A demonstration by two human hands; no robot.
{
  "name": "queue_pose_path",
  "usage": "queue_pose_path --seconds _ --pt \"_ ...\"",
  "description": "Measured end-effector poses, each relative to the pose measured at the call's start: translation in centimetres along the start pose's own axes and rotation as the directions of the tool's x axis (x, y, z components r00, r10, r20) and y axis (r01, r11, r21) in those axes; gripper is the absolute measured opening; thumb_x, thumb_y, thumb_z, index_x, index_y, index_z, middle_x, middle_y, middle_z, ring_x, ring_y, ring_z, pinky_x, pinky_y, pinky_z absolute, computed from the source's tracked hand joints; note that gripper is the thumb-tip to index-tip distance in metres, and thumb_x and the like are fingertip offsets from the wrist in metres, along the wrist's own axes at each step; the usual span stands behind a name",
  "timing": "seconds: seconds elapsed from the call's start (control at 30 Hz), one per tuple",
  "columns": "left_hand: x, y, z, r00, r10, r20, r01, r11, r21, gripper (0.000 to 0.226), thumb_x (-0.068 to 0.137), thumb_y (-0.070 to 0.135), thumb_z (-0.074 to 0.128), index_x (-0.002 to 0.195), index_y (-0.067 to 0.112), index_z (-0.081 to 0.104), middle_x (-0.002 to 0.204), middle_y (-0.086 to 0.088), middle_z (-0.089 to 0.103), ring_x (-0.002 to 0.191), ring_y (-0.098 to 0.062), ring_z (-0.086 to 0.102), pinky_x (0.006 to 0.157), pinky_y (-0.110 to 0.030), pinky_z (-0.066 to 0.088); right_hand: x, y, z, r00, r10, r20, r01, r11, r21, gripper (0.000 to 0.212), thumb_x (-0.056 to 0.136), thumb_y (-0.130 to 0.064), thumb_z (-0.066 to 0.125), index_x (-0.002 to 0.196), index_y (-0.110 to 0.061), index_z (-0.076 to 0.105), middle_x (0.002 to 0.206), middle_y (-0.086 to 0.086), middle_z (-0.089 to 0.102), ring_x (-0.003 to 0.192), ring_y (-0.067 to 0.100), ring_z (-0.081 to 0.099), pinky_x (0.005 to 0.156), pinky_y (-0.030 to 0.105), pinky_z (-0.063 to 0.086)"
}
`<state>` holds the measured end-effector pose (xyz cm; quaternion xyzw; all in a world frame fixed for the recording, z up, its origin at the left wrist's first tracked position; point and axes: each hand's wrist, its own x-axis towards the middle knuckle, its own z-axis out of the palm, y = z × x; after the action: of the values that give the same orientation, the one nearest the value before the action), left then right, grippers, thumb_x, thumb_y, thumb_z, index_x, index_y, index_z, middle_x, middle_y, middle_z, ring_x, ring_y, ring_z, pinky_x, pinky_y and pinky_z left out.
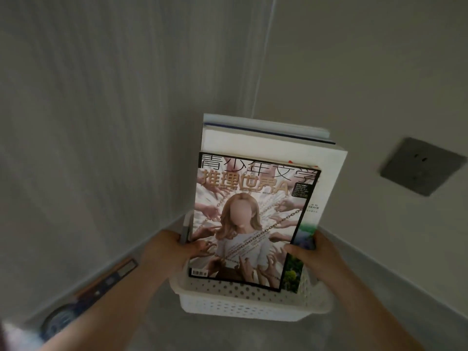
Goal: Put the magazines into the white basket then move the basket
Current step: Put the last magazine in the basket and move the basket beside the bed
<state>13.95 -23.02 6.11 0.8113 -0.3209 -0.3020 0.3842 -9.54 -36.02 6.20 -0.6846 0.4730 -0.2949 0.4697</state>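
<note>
L hand [166, 250], R hand [317, 253] grip white basket [243, 306], magazines [253, 211] overhang rim, corner [262, 72] ahead

A white basket [243, 304] hangs low of centre, gripped by both hands; the left hand [167, 252] holds its rim at nine o'clock, thumb lying on the top magazine [248, 214]; the right hand [314, 254] grips the rim at three o'clock, thumb on that cover's edge; the magazines [326, 178] lie stacked in the basket, their far ends jutting past its twelve o'clock rim; a grey wall socket [423, 165] sits at three o'clock of the stack; blurred dark objects [76, 310] lie at eight o'clock.
</note>
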Motion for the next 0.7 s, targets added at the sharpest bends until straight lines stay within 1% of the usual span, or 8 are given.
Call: queue_pose_path --seconds 0.1,0.17,0.27,0.37,0.47,0.53,0.6,0.7 --pt "-3.6 -3.0 -2.8 0.994 -0.068 -0.084 0.064 0.997 -0.053 0.023 0.063 0.031 0.077 0.058 0.013 0.065 0.055 -0.004 0.062 0.059 -0.021 0.059 0.047 -0.025 0.036 -1.4 -1.4 3.0 0.988 -0.027 0.152 0.029 0.999 -0.014 0.040 0.074 -0.003 0.069 0.108 -0.013 0.050 0.089 -0.007 0.057 0.080 0.007 0.053 0.052 -0.001 0.039" --pt "-5.3 -6.4 -5.8 0.986 -0.085 -0.147 0.077 0.995 -0.059 0.015 0.063 0.031 0.078 0.064 0.021 0.067 0.069 -0.004 0.069 0.056 -0.014 0.060 0.044 -0.021 0.040 -2.1 -1.9 7.2 0.970 -0.054 0.238 0.056 0.998 -0.004 0.039 0.073 -0.003 0.069 0.104 -0.016 0.051 0.092 -0.005 0.058 0.089 0.014 0.055 0.063 0.006 0.044" --pt "-8.3 -9.3 -7.6 0.972 -0.092 -0.215 0.106 0.993 0.053 0.025 0.066 0.037 0.075 0.080 0.017 0.070 0.080 -0.006 0.073 0.075 -0.026 0.067 0.059 -0.029 0.047 -3.5 -2.3 9.9 0.924 -0.086 0.373 0.095 0.995 -0.005 0.034 0.073 -0.005 0.070 0.101 -0.018 0.055 0.095 -0.008 0.062 0.093 0.009 0.058 0.079 0.018 0.044" --pt "-11.1 -11.1 -8.6 0.935 -0.201 -0.292 0.240 0.966 0.102 0.040 0.068 0.043 0.071 0.050 0.009 0.060 0.039 0.003 0.058 0.050 -0.019 0.057 0.045 -0.025 0.034 -4.5 -3.1 12.0 0.866 -0.137 0.480 0.144 0.989 0.021 0.035 0.075 0.005 0.066 0.081 -0.028 0.056 0.067 -0.027 0.069 0.071 -0.018 0.060 0.058 -0.002 0.042" --pt "-12.9 -12.1 -9.5 0.904 -0.261 -0.338 0.314 0.943 0.113 0.049 0.069 0.044 0.070 0.037 0.013 0.051 0.021 0.004 0.040 0.033 -0.009 0.041 0.036 -0.022 0.025 -4.8 -3.5 14.1 0.843 -0.148 0.518 0.142 0.989 0.051 0.042 0.074 0.009 0.064 0.078 -0.031 0.054 0.063 -0.031 0.066 0.070 -0.018 0.059 0.056 -0.005 0.041" --pt "-13.3 -12.9 -10.2 0.890 -0.260 -0.374 0.313 0.946 0.085 0.045 0.070 0.040 0.070 0.038 0.012 0.055 0.031 0.004 0.045 0.036 -0.012 0.042 0.037 -0.023 0.025 -4.5 -3.4 15.5 0.827 -0.149 0.543 0.155 0.987 0.034 0.043 0.074 0.007 0.065 0.081 -0.033 0.052 0.080 -0.029 0.062 0.072 -0.020 0.057 0.057 -0.006 0.040" --pt "-13.4 -13.7 -10.8 0.873 -0.257 -0.415 0.306 0.950 0.055 0.041 0.071 0.036 0.070 0.046 0.004 0.063 0.037 -0.002 0.050 0.039 -0.016 0.045 0.041 -0.026 0.027 -3.8 -3.5 16.8 0.806 -0.136 0.576 0.150 0.988 0.023 0.036 0.076 0.001 0.065 0.092 -0.028 0.055 0.094 -0.018 0.058 0.086 -0.009 0.057 0.064 -0.003 0.042" --pt "-12.8 -14.4 -11.2 0.859 -0.274 -0.433 0.305 0.952 0.003 0.040 0.071 0.033 0.069 0.060 -0.006 0.067 0.042 -0.006 0.053 0.044 -0.020 0.048 0.045 -0.028 0.030 -2.6 -4.2 18.2 0.782 -0.123 0.612 0.161 0.987 -0.007 0.047 0.078 -0.002 0.065 0.121 -0.006 0.048 0.122 0.003 0.054 0.115 0.018 0.050 0.091 0.022 0.042"
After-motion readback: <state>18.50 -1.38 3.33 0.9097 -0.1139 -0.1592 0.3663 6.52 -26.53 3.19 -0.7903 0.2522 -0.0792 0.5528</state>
